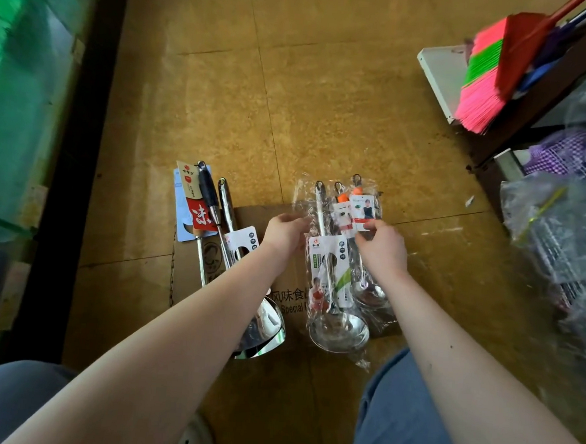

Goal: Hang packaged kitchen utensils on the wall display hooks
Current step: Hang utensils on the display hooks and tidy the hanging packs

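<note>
I'm looking down at a worn ochre floor [326,103] with a flattened cardboard sheet [287,290] spread on it, a green glass case [21,102] along the left and cluttered shelving on the right.

My left hand [285,233] has its fingers curled onto the left edge of a clear plastic bag of ladles [337,259], pinching the film near the cardboard's far edge. My right hand [381,247] is closed with its fingertips [364,231] on the small printed card of the rightmost packet in that bag. The bag lies flat on the cardboard's right half, handles toward the far edge, bowls toward me; the big ladle bowl [340,331] sits at the cardboard's near edge, by my right knee [399,417].

On the cardboard's left half, apart from the bag, lies a second cluster of utensils [216,217]: a dark-handled one with a red-and-cream card and steel ones beside it. A shiny spatula blade [264,330] shows partly under my left forearm.

At the far right, a pink and green broom [485,86] leans on a white shelf [438,73], with plastic-wrapped goods [558,231] below.
</note>
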A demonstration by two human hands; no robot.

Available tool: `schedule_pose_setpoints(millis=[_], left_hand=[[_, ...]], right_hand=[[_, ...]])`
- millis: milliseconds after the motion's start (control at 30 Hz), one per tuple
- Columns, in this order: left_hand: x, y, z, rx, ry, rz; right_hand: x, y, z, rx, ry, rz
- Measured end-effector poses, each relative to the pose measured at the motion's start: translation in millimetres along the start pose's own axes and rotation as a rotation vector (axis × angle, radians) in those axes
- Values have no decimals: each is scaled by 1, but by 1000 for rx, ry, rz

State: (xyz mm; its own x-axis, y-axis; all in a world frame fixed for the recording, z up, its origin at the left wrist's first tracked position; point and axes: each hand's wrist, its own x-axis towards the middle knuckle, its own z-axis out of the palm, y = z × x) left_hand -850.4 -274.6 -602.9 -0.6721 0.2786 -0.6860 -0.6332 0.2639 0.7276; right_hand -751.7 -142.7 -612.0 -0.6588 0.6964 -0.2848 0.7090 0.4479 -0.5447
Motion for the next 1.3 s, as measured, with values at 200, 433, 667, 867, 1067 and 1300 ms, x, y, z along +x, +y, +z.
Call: schedule_pose_setpoints(millis=[200,433,667,867,1067,1300], left_hand=[[1,-1,-12,-3,5,-4],[-12,17,-15,65,2,-27],[-100,96,-19,111,-17,-82],[-211,190,-12,150,-24,-120],[-328,276,15,180,-93,-104],[-433,339,62,251,-171,-42]], right_hand=[[-12,3,21,-30,-102,43],[-20,-17,-1,-35,-83,87],[-81,-86,-83,21,-125,123],[-147,-158,-199,124,-133,126],[-206,-218,-324,203,-84,125],[-256,-240,-446,263,25,113]])
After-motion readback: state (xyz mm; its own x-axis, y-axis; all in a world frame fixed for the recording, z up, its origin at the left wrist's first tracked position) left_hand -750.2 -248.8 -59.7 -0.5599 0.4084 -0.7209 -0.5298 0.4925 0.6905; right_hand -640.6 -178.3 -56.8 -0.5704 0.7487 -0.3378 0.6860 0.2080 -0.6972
